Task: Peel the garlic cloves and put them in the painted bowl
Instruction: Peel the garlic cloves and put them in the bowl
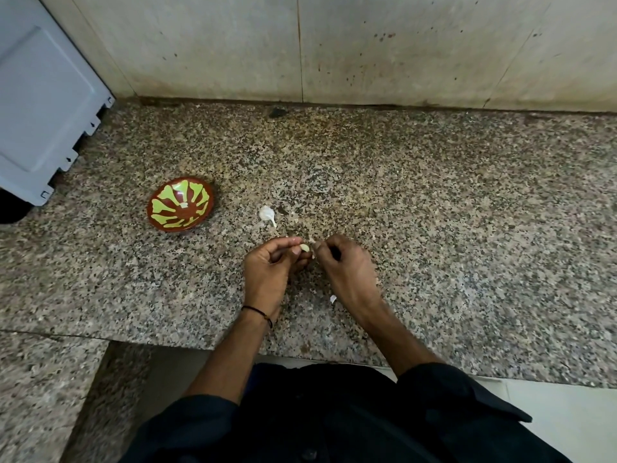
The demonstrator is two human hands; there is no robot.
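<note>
1. Our left hand [267,262] pinches a garlic clove [304,247] between thumb & fingertips, tip poking out toward the other hand, so the skin end is exposed for picking.
2. Our right hand [344,262] is curled tight at the clove's tip, fingers nipping what looks like a thin flake of peel [313,242]; can't tell how much skin is left on.
3. Both hands hover low over the granite counter [434,212], prob. so scraps drop straight down. One small white scrap [333,298] lies just under the right wrist.
4. A bigger piece of garlic skin w/ stem [267,215] sits just beyond the left hand's fingertips, out of the way.
5. The painted bowl [180,208] sits beyond & to the left of the left hand, near enough for a short reach. Something small & pale shows inside; could be a clove or glare.
6. Judgement: mid-peel; the clove goes in the bowl once bare.
</note>
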